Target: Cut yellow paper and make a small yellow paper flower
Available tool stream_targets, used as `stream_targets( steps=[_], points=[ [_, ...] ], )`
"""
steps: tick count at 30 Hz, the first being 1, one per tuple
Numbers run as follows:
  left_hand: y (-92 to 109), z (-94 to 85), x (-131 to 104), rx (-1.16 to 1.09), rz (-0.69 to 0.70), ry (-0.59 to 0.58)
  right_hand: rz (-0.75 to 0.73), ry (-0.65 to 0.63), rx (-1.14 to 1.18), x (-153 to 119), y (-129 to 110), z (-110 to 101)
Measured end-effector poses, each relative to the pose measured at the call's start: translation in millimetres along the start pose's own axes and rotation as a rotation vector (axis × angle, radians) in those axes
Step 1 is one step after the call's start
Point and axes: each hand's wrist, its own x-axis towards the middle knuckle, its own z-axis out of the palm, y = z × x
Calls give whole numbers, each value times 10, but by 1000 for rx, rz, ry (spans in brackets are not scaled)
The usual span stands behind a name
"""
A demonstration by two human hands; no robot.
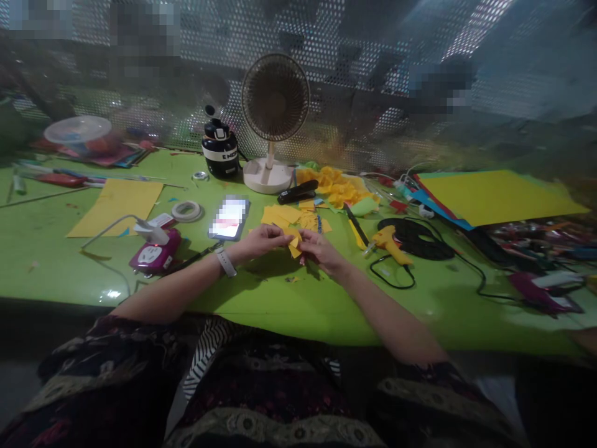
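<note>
On my feed, the left hand (267,239) pinches a yellow paper piece (295,243) lying just right of its fingertips, neither hand clearly nearer, well back from the table's (298,311) front edge. Small, folded, its long axis seems front-to-back. The right hand (321,251) grasps its right side.

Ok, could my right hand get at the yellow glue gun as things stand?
Probably yes: the glue gun lies to the right of the right hand, nothing lying over it, though that hand seems busy holding yellow paper.
</note>
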Motion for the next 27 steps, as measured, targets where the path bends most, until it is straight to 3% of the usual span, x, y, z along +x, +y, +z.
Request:
stream_targets(
  steps=[9, 15, 27],
  points=[
    [-32, -15, 2, -31, -3, 27, -26, 38, -40, -10, -12, 32],
    [44, 18, -45, -68, 4, -39, -34, 93, -75, -8, -13, 43],
    [-17, 15, -51, -41, -31, 27, -21, 35, -178, -42, -16, 57]
  ],
)
